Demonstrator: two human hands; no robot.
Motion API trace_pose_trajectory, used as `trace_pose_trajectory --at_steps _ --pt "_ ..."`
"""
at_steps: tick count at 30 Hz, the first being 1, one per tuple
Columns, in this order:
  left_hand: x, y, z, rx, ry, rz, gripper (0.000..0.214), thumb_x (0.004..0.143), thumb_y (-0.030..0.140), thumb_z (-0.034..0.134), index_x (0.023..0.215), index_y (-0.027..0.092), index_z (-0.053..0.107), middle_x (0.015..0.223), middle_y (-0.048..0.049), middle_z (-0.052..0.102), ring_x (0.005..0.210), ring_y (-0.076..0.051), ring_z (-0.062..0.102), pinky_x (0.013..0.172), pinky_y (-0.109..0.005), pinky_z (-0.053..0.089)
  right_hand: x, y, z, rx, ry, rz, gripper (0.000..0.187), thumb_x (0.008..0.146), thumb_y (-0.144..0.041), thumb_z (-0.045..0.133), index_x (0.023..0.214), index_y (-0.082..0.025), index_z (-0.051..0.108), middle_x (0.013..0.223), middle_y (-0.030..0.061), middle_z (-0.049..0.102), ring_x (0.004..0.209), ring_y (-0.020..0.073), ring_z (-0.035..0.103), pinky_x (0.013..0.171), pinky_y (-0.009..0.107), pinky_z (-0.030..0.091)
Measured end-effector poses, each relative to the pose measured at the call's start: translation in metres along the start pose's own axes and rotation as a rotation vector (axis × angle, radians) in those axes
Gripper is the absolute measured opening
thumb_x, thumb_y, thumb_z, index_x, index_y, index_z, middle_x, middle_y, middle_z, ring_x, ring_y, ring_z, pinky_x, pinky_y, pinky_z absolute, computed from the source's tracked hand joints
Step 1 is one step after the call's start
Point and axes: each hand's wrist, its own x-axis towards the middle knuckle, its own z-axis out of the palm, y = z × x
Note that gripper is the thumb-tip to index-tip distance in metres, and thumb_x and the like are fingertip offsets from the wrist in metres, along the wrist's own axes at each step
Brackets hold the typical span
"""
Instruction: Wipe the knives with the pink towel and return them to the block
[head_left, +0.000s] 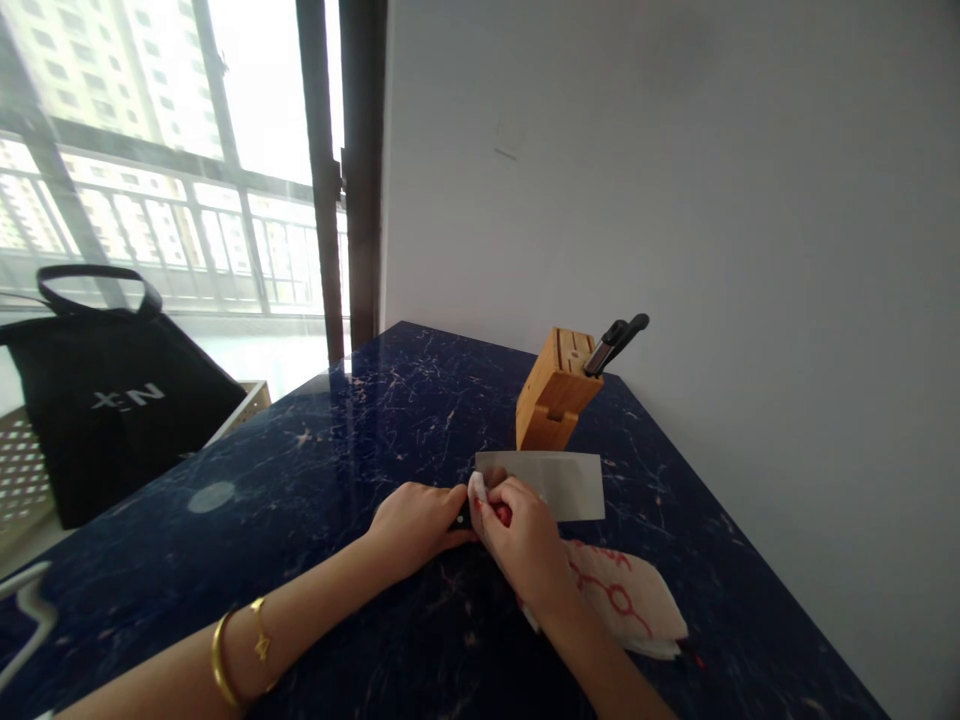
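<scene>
Both forearms are cut off by the lower part of the frame: the left one slants up from the lower left corner, a gold bangle point(223, 660) and a thinner bracelet with a star charm point(262, 645) near the wrist, while the right one rises from the bottom edge and leans leftward. At the left edge, a pale curved object point(34, 610) is cropped too tightly to identify. A pale cloth point(626, 595) with red markings spreads over the dark blue worktop point(360, 630), partly covered by the right wrist. The left hand point(416, 528) lies back upward, its fingers closed around the black handle of a cleaver point(574, 487), which they mostly hide. The right hand point(529, 535) bends inward just beside it, its fingers pinching a bunched part of the cloth against the blade near the handle; a red patch between them is hard to make out. The blade points right, its near side partly concealed by that hand, and whether it rests flat I cannot tell. Just beyond stands a wooden knife block point(544, 395) with dark handles point(616, 343) jutting out, whatever is below them hidden inside. Farther left, a black bag point(127, 400) covers much of a lattice-sided basket point(26, 465), before washed-out windows point(270, 110).
</scene>
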Motion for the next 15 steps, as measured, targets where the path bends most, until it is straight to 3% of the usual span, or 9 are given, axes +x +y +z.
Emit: trace_pose_trajectory --at_steps 5,15 --pt "0.000 0.000 0.000 0.007 -0.004 -0.008 0.031 0.080 0.048 0.041 0.090 0.021 0.051 0.080 -0.0056 0.067 0.074 -0.025 0.064 0.061 -0.030 0.045 -0.003 -0.002 -0.003 -0.023 -0.107 0.045 0.029 0.082 -0.033 0.044 0.058 -0.019 0.054 0.061 -0.0001 0.053 0.058 0.0105 0.049 0.052 0.021 0.034" --pt "-0.003 0.002 -0.006 -0.006 0.009 0.009 0.028 0.081 0.045 0.036 0.090 0.021 0.049 0.080 -0.0054 0.066 0.073 -0.025 0.063 0.060 -0.033 0.045 0.004 0.008 -0.006 -0.018 -0.002 0.074 0.024 0.083 -0.028 0.043 0.064 -0.019 0.055 0.065 0.0000 0.053 0.060 0.0106 0.048 0.056 0.021 0.034"
